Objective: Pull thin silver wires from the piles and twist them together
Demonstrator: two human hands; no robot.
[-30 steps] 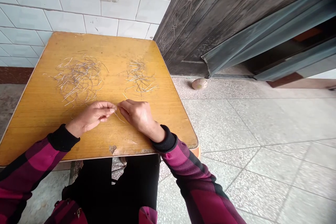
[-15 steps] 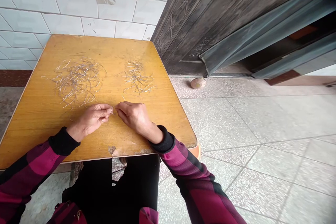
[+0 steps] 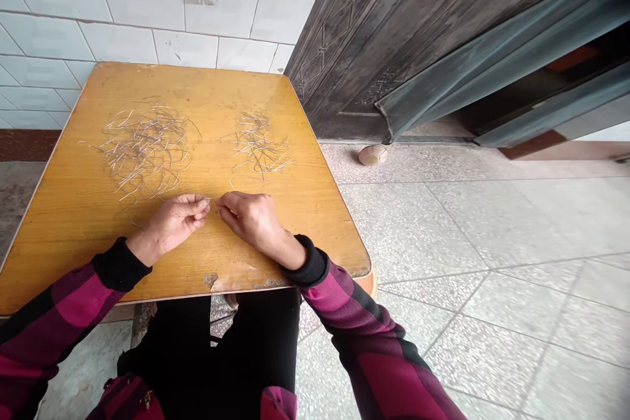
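My left hand point(image 3: 170, 223) and my right hand point(image 3: 252, 218) meet above the front half of a yellow wood-grain table point(image 3: 207, 88). Their fingertips pinch a short, thin metal wire point(image 3: 210, 201) between them, though the fingers hide most of it. Farther back lie two loose heaps of thin, bent silvery wires. The larger heap point(image 3: 145, 151) is on the left, and the smaller point(image 3: 258, 143) is on the right. Neither hand touches a heap.
The table's front edge has a chipped patch point(image 3: 210, 280), with my black-trousered legs point(image 3: 256, 348) below it. White wall tiles point(image 3: 132, 13) rise behind the table. To the right stand a dark metal door point(image 3: 394, 39) and a worn small ball point(image 3: 373, 155) on the speckled tile floor point(image 3: 467, 230).
Both hands have shifted slightly left, and the wire end that stuck out to the lower right of the fingertips no longer shows. The two wire heaps have not moved.
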